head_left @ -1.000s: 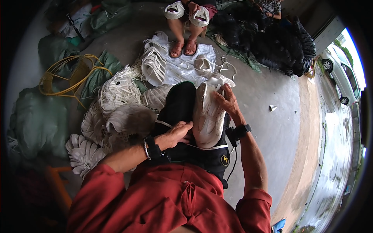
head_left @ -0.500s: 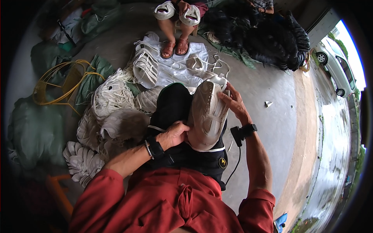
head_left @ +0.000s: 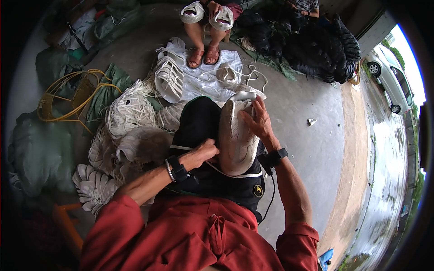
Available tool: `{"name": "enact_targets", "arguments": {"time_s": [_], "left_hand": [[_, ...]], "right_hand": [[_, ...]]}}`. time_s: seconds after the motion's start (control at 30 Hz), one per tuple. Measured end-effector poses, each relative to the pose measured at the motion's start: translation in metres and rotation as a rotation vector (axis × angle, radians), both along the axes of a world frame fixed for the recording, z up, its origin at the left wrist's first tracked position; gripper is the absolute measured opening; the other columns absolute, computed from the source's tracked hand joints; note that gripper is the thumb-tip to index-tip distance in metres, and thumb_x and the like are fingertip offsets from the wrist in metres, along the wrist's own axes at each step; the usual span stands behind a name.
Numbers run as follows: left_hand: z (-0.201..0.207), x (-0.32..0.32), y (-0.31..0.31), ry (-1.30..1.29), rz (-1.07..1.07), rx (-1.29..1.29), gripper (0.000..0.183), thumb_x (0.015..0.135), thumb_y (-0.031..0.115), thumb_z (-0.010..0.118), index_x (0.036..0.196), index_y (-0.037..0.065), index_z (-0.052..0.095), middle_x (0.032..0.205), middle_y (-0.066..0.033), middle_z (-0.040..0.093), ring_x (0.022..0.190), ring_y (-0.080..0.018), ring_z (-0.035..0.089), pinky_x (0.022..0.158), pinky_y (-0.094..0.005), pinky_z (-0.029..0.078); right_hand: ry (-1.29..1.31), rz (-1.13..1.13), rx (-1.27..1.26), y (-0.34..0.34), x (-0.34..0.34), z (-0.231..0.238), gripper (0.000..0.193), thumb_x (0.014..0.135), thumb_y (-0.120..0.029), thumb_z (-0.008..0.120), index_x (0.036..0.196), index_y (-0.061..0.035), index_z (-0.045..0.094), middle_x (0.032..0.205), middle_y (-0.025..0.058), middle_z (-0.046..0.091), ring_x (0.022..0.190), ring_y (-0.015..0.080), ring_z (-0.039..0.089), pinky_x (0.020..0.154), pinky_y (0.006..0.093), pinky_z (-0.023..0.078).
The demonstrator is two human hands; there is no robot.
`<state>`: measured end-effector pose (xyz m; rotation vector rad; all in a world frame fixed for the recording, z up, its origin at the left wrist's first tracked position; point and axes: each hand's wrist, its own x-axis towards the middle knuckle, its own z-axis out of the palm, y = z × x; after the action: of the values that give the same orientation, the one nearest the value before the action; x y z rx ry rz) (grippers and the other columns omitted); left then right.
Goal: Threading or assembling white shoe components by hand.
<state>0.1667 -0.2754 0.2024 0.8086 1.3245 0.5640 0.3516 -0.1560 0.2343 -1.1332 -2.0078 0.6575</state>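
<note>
Grasping a cream mesh shoe upper [head_left: 236, 137] at frame center, the right hand [head_left: 257, 122] spreads its fingers over the toe end while the left hand [head_left: 203, 151] clenches against its lower left edge. It rests on a black-clad lap [head_left: 199, 126]. Left of center, more pale uppers [head_left: 131, 113] lie heaped in limp bundles beside a yellow wire frame [head_left: 68, 92].

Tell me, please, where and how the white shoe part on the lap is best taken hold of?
Probably by its narrow far end, coming from the right, as the right hand does: fingers spread over the curved top of the white shoe part, which lies lengthwise along the lap. The left hand steadies its left edge near the wider near end.
</note>
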Motion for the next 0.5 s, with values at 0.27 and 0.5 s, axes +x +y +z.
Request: {"name": "enact_targets", "arguments": {"time_s": [0.27, 0.5], "left_hand": [[0.055, 0.005, 0.037, 0.922, -0.185, 1.123, 0.064, 0.079, 0.016, 0.057, 0.133, 0.001, 0.025, 0.133, -0.0229, 0.030, 0.124, -0.0352, 0.031, 0.098, -0.0456, 0.028], [0.016, -0.008, 0.054, 0.938, -0.342, 1.092, 0.063, 0.085, 0.021, 0.048, 0.136, 0.001, 0.017, 0.137, -0.0228, 0.027, 0.127, -0.0335, 0.028, 0.101, -0.0459, 0.022]], "right_hand": [[-0.128, 0.043, -0.006, -0.002, -0.012, -0.004, 0.043, 0.071, -0.027, 0.064, 0.105, -0.0041, 0.051, 0.132, 0.0202, 0.033, 0.108, 0.0456, 0.041, 0.089, 0.0463, 0.038], [-0.215, 0.089, 0.054, -0.007, -0.019, -0.001, 0.046, 0.076, -0.039, 0.062, 0.105, -0.0059, 0.049, 0.132, 0.0200, 0.032, 0.109, 0.0455, 0.041, 0.088, 0.0482, 0.039]]}}
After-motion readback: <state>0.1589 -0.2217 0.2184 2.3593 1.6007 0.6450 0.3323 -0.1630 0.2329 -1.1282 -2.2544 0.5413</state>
